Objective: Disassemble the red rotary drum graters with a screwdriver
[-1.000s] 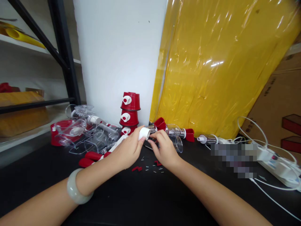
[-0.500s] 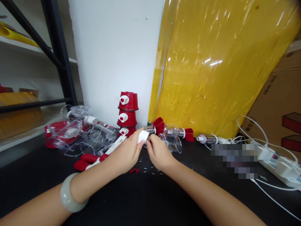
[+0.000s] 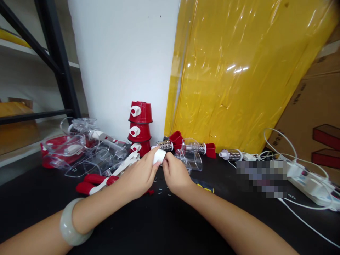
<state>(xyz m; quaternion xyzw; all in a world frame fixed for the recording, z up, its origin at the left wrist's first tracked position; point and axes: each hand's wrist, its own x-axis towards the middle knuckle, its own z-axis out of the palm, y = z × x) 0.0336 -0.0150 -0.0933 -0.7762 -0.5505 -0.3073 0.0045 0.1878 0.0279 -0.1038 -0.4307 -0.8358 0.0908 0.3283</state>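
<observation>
Near the middle of the view, my left hand (image 3: 143, 172) is closed around a small white part (image 3: 159, 156) with a rounded side. My right hand (image 3: 175, 172) touches the right side of that part, its fingers bent and pressed together; anything between those fingertips is hidden. Several small screws (image 3: 160, 193) and a red piece (image 3: 150, 192) lie on the black table (image 3: 159, 226) below my hands. Behind them stands a stack of red cups (image 3: 141, 112) with white fittings.
Clear plastic parts (image 3: 106, 157) and red-and-white handles (image 3: 92, 179) lie at the left. Metal grater drums (image 3: 235, 154) are along the back. A yellow-and-dark tool (image 3: 205, 185) lies beyond my right forearm. A power strip (image 3: 308, 187) with white cables is at the right.
The view has shifted slightly, so the background sits further left. The yellow-and-dark tool shows more beside my right forearm. Both hands remain together at the white part.
</observation>
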